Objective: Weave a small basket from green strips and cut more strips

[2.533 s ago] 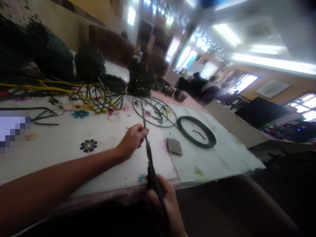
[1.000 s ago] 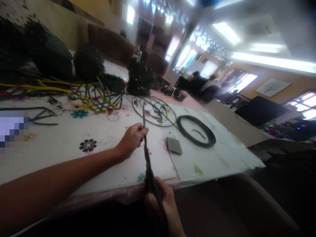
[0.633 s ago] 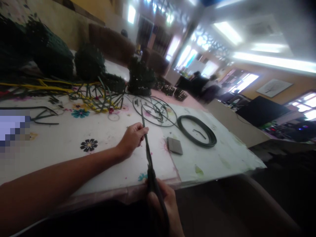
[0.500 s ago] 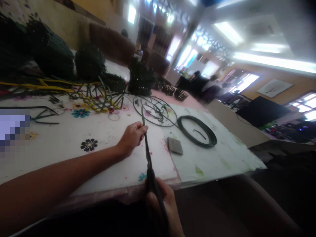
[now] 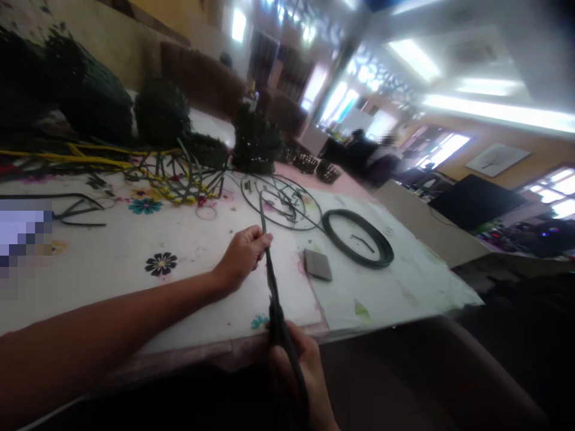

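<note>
My left hand is closed in a pinch on a thin dark green strip, whose far end rises above the tabletop. Toward me the strip runs to the narrow jaws of a dark, long-handled tool that looks like pliers or shears. My right hand is wrapped round its handles at the table's front edge. Whether the jaws are clamped on the strip is too blurred to tell. A grey square block and a coil of dark strip lie to the right of my left hand.
Loose dark rings lie behind my left hand. An unfinished green and yellow woven frame sits at the left. Dark woven baskets line the back, with small ones beside them. People sit in the far background.
My left hand and the strip have shifted slightly toward me and to the right. The tool in my right hand has moved a little to the right too.
</note>
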